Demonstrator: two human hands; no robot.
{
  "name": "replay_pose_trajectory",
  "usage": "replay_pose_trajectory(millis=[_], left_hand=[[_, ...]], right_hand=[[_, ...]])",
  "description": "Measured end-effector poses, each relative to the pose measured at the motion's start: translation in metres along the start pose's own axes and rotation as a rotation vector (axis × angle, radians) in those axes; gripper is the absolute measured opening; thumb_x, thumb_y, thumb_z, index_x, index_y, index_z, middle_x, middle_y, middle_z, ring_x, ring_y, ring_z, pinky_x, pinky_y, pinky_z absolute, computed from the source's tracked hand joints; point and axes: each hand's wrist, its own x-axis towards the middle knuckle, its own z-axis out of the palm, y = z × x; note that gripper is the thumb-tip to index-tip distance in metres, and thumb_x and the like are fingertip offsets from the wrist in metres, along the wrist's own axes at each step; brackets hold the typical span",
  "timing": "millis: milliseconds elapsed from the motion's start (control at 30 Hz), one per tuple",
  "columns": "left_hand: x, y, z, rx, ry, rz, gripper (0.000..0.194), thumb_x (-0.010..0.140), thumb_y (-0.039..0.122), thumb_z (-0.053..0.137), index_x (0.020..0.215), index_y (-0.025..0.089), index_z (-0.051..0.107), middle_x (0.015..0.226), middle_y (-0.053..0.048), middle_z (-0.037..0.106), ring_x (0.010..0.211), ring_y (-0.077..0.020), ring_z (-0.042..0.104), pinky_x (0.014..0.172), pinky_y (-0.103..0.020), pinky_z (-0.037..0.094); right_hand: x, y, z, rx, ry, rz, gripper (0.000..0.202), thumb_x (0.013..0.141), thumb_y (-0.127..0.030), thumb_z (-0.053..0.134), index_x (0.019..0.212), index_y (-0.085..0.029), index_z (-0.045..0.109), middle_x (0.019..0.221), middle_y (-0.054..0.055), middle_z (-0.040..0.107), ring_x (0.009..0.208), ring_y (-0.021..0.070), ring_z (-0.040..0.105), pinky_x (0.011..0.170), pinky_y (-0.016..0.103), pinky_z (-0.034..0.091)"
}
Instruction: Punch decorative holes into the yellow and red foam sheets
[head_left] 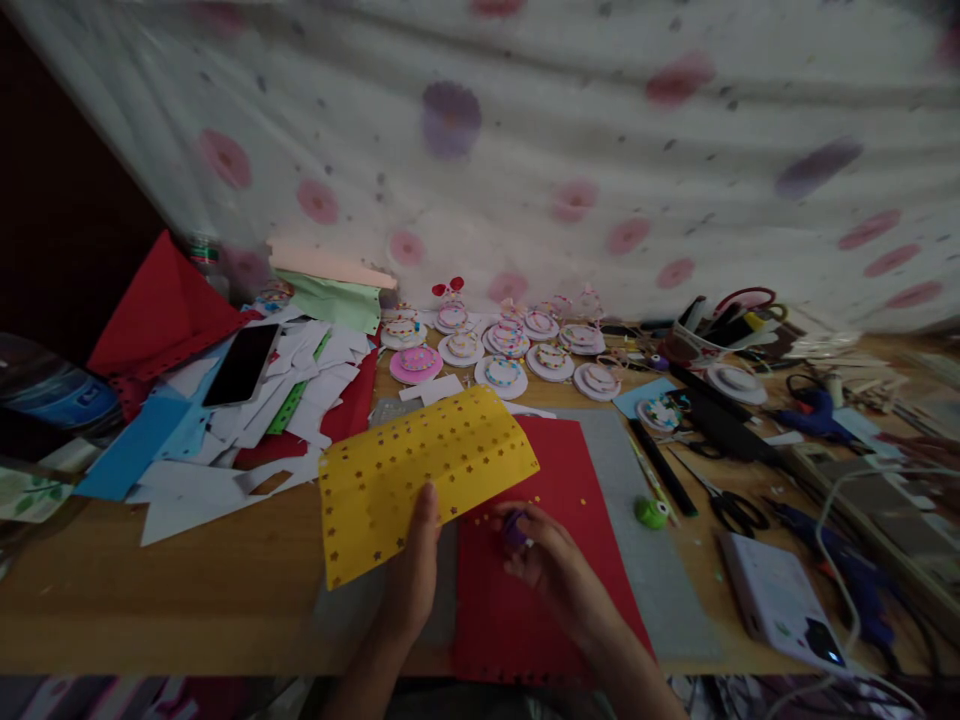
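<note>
While left hand (417,575) pinches yellow sheet (424,476), right hand (541,556) grips purple punch (514,527)

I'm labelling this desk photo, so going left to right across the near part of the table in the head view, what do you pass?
Blue paper sheet → yellow star-punched sheet held by the left hand → right hand on the red sheet → green punch → black scissors → white box.

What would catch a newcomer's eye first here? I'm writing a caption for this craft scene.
The yellow sheet punched with star holes, held up by the left hand at centre. The right hand grips a small purple punch over a red sheet. Behind them, rows of little decorated cake models line the flowered cloth.
</note>
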Motion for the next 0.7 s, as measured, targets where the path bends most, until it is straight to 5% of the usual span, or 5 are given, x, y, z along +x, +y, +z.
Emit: replay_pose_trajectory(millis=[133,267,400,700], left_hand=[[-0.004,0.02,-0.003,-0.125,0.12,0.133,0.066,0.08,0.051,0.063,0.139,0.028,0.044,0.148,-0.005,0.044,0.14,-0.0292,0.03,0.118,-0.045,0.019],[-0.009,0.033,-0.007,-0.135,0.108,0.239,0.061,0.081,0.048,0.063,0.138,0.03,0.046,0.146,-0.002,0.047,0.141,-0.0272,0.028,0.119,-0.043,0.019],[-0.012,0.039,-0.007,-0.187,0.154,0.194,0.067,0.079,0.048,0.066,0.139,0.032,0.043,0.15,-0.002,0.041,0.142,-0.0297,0.023,0.118,-0.047,0.02],[-0.016,0.032,-0.01,-0.144,0.092,0.126,0.061,0.084,0.047,0.06,0.139,0.029,0.043,0.145,-0.006,0.047,0.14,-0.0318,0.03,0.114,-0.05,0.028]], right_hand=[[0.005,-0.007,-0.007,-0.087,-0.025,-0.043,0.03,0.079,-0.043,0.068,0.09,-0.016,0.071,0.084,0.005,0.065,0.059,0.0097,0.052,0.052,0.02,0.048],[0.006,-0.009,-0.005,-0.181,0.013,-0.052,0.03,0.074,-0.041,0.073,0.089,-0.016,0.072,0.076,0.003,0.064,0.053,0.0084,0.047,0.044,0.018,0.043],[0.009,-0.009,-0.004,-0.302,0.047,-0.085,0.03,0.065,-0.039,0.079,0.084,-0.017,0.073,0.062,-0.002,0.058,0.048,0.0073,0.043,0.042,0.018,0.039],[0.014,-0.011,-0.007,-0.598,0.101,-0.179,0.034,0.072,-0.049,0.071,0.071,-0.015,0.066,0.054,-0.004,0.049,0.049,0.0082,0.039,0.047,0.021,0.03]])
